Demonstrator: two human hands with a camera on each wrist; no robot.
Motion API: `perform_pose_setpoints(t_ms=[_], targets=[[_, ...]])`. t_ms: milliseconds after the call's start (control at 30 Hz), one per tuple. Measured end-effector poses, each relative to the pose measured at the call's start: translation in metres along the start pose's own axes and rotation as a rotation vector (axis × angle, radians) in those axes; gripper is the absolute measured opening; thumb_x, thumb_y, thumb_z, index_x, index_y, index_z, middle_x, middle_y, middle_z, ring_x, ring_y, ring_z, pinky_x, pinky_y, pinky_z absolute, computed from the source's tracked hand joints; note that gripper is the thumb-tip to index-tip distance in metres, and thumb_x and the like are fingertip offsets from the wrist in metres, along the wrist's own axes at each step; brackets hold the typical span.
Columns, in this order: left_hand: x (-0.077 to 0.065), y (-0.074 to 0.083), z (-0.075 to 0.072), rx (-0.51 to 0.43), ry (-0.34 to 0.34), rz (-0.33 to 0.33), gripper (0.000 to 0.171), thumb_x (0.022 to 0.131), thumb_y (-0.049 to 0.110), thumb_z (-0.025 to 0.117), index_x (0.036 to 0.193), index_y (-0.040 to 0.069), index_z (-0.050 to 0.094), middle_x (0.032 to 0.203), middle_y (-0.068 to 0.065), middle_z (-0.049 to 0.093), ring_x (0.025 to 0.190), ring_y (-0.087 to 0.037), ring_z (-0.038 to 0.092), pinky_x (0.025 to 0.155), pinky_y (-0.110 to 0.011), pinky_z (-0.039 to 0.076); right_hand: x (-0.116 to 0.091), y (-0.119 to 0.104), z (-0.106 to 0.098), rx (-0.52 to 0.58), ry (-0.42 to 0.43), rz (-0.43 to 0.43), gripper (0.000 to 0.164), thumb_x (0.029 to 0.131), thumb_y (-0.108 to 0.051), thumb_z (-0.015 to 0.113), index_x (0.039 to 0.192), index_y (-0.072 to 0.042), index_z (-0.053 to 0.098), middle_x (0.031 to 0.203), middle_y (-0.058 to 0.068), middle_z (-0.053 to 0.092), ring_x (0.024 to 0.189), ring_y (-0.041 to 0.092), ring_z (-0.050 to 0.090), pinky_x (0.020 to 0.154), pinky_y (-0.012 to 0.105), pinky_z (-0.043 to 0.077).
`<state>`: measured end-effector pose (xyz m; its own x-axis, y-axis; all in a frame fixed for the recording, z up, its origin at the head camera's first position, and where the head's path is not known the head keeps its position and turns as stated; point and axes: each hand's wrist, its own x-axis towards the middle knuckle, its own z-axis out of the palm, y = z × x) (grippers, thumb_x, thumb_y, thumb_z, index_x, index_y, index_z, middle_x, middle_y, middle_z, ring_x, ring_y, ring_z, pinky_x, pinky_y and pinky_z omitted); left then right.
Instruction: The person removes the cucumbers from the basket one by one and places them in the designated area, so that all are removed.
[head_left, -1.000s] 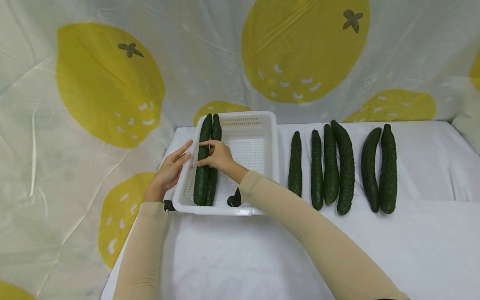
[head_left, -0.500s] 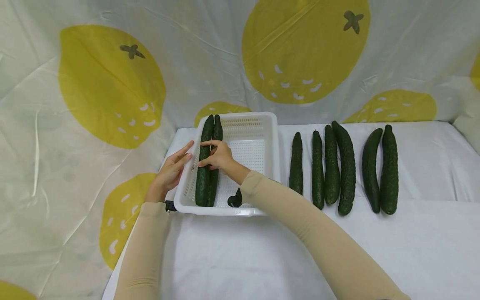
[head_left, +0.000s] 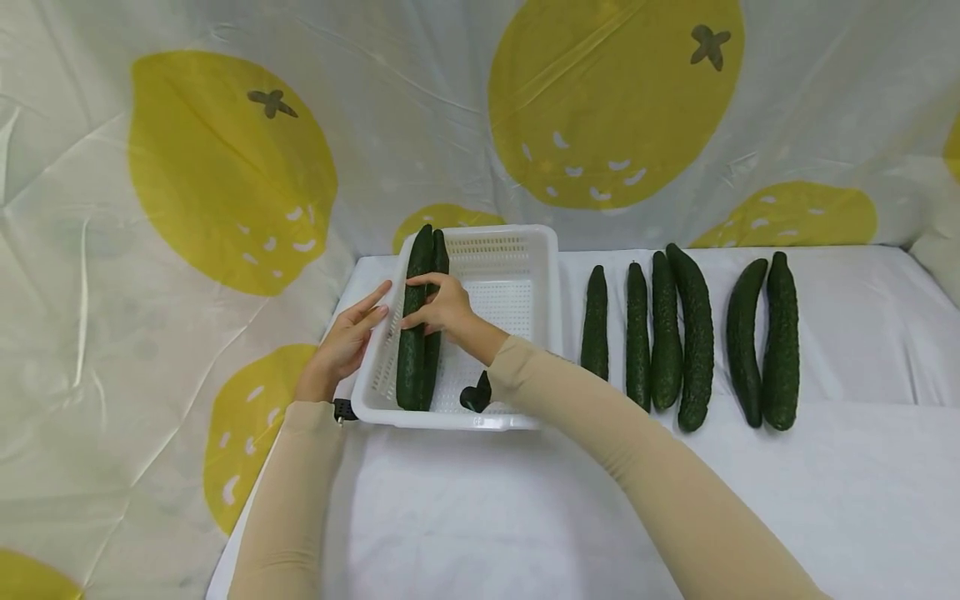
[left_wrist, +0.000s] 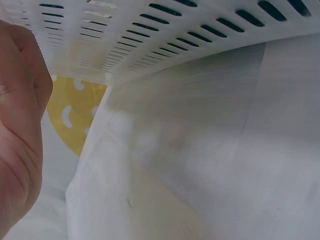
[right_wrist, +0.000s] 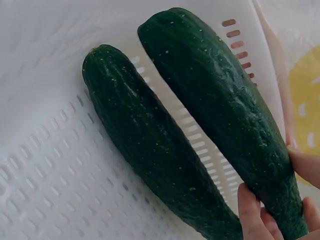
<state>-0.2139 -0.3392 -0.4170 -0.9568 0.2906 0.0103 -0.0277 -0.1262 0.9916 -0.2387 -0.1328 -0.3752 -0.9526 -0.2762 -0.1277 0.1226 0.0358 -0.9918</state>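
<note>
My right hand (head_left: 448, 307) reaches into a white plastic basket (head_left: 551, 283) and grips a long dark green cucumber (head_left: 412, 367) around its middle, with thumb and fingers on opposite sides. This cucumber lies lengthwise along the basket's left wall. Close on its right is a second cucumber (right_wrist: 150, 135), parts of it hidden behind the hand in the head view; a narrow gap separates the two in the right wrist view. My left hand (head_left: 351, 337) is at the outside of the basket's left wall, fingers extended. Slotted basket wall fills the top of the left wrist view beside that hand.
Several more cucumbers (head_left: 696, 342) lie in a row on the white-covered table (head_left: 480, 500), right of the basket. Behind it hangs a lemon-print sheet (head_left: 420, 100). A black device (head_left: 476, 396) shows below the right sleeve, over the basket.
The gripped cucumber and my right hand have shifted slightly toward the back of the basket. My left hand stays by the left wall. The whole head view has drifted a little.
</note>
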Motion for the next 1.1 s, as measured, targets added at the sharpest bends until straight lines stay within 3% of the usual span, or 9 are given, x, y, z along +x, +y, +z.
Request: perform_pose_setpoints(t_ms=[300, 533, 800, 1000, 1100], targets=[[-0.001, 0.0, 0.001, -0.001, 0.037, -0.041, 0.055, 0.108, 0.012, 0.044, 0.159, 0.018, 0.026, 0.112, 0.0, 0.061, 0.089, -0.011, 0.064, 0.072, -0.024, 0.057, -0.006, -0.017, -0.013, 0.023, -0.01, 0.004, 0.065, 0.066, 0.013, 0.088, 0.124, -0.013, 0.069, 0.088, 0.016, 0.061, 0.052, 0.024, 0.059, 0.067, 0.044, 0.06], [0.0, -0.002, 0.0, -0.019, 0.037, -0.021, 0.054, 0.108, 0.01, 0.043, 0.159, 0.016, 0.027, 0.112, -0.002, 0.061, 0.091, -0.012, 0.064, 0.072, -0.024, 0.057, -0.014, -0.039, -0.032, 0.025, -0.061, 0.05, 0.065, 0.069, 0.009, 0.087, 0.126, -0.018, 0.068, 0.114, 0.02, 0.058, 0.059, 0.023, 0.06, 0.068, 0.04, 0.06], [0.001, -0.002, 0.001, -0.046, 0.027, -0.018, 0.054, 0.108, 0.008, 0.042, 0.159, 0.016, 0.026, 0.117, -0.004, 0.061, 0.095, -0.014, 0.066, 0.074, -0.026, 0.058, -0.026, -0.053, -0.061, 0.068, -0.112, 0.024, 0.065, 0.071, 0.005, 0.088, 0.129, -0.017, 0.067, 0.124, 0.02, 0.052, 0.089, 0.023, 0.06, 0.072, 0.038, 0.06], [0.0, -0.001, 0.001, -0.069, 0.019, -0.019, 0.055, 0.108, 0.007, 0.042, 0.159, 0.015, 0.026, 0.114, -0.002, 0.063, 0.094, -0.013, 0.066, 0.075, -0.027, 0.058, -0.038, -0.056, -0.086, 0.076, -0.13, 0.003, 0.068, 0.073, 0.002, 0.088, 0.133, -0.017, 0.064, 0.116, 0.02, 0.054, 0.072, 0.023, 0.06, 0.075, 0.041, 0.06], [0.0, 0.0, 0.001, -0.07, 0.018, -0.013, 0.055, 0.108, 0.007, 0.042, 0.159, 0.014, 0.025, 0.113, -0.002, 0.064, 0.093, -0.013, 0.067, 0.073, -0.026, 0.058, -0.046, -0.057, -0.099, 0.073, -0.131, -0.006, 0.067, 0.074, 0.001, 0.088, 0.133, -0.019, 0.064, 0.112, 0.018, 0.054, 0.073, 0.023, 0.06, 0.077, 0.041, 0.059]])
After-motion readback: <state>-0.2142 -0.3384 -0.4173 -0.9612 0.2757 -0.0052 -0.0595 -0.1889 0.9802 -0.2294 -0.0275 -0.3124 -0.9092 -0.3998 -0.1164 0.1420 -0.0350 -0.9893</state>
